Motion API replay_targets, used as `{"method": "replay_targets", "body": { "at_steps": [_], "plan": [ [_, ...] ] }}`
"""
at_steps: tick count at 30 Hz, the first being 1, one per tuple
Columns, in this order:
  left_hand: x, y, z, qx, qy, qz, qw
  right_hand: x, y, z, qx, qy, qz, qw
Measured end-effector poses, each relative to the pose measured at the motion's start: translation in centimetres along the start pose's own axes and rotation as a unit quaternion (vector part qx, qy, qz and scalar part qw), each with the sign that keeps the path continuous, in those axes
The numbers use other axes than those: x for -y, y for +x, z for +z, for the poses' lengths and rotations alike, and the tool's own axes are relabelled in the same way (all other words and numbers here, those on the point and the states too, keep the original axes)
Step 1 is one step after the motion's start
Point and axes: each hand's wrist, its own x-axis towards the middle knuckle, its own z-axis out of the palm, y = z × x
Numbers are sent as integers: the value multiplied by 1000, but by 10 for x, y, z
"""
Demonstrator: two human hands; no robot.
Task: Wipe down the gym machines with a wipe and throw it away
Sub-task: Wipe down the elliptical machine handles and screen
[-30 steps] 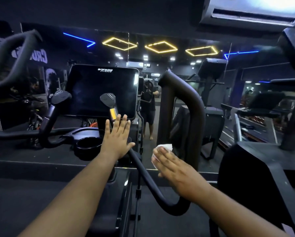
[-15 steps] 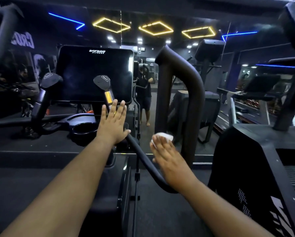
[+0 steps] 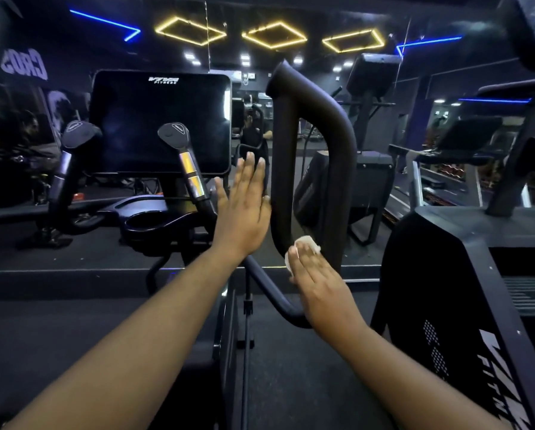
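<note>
The small crumpled white wipe (image 3: 303,247) could be slipping off the thick curved matte-black handlebar (image 3: 314,125), since flat fingers are only pressing it against the handlebar's lower bend. The right hand (image 3: 319,285) is lying outstretched over the wipe; the left hand (image 3: 244,209) is hovering open-palmed, grasping nothing, just left of the handlebar.

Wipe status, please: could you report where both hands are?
Right hand pressing wipe on curved handlebar. Left hand open, flat beside it. Nothing blocking.
</note>
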Motion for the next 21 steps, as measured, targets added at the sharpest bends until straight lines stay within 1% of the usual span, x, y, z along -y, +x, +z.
{"method": "replay_targets", "body": {
  "at_steps": [2,4,5,7,9,10,11,13,15,18,19,21],
  "plan": [
    [-7,-3,-3,-9,-41,-12,999,-5,-21,-6,27,9,-24,999],
    [-10,-3,-6,-27,-68,-14,997,-9,-32,-21,35,69,-12,997],
    [-12,-4,-6,-39,-63,-2,997,-11,-31,-32,19,106,5,994],
    [-19,-2,-3,-68,-20,45,996,-20,-8,-60,-45,149,27,987],
    [-25,1,6,-81,38,86,992,-32,29,-80,-114,124,12,986],
    [-27,4,12,-82,61,95,990,-40,48,-85,-128,90,0,988],
    [-27,6,16,-83,76,96,989,-48,63,-85,-120,54,-7,991],
    [-25,8,23,-95,89,94,987,-64,76,-72,-70,-25,-12,997],
    [-23,9,27,-108,94,96,985,-73,60,-52,-37,-98,-35,994],
    [-25,7,29,-116,97,103,983,-63,11,-28,8,-152,-92,984],
    [-26,7,29,-118,99,104,983,-56,-2,-23,25,-161,-93,982],
    [-27,6,29,-117,102,99,983,-45,-16,-16,29,-152,-68,986]
  ]
}}
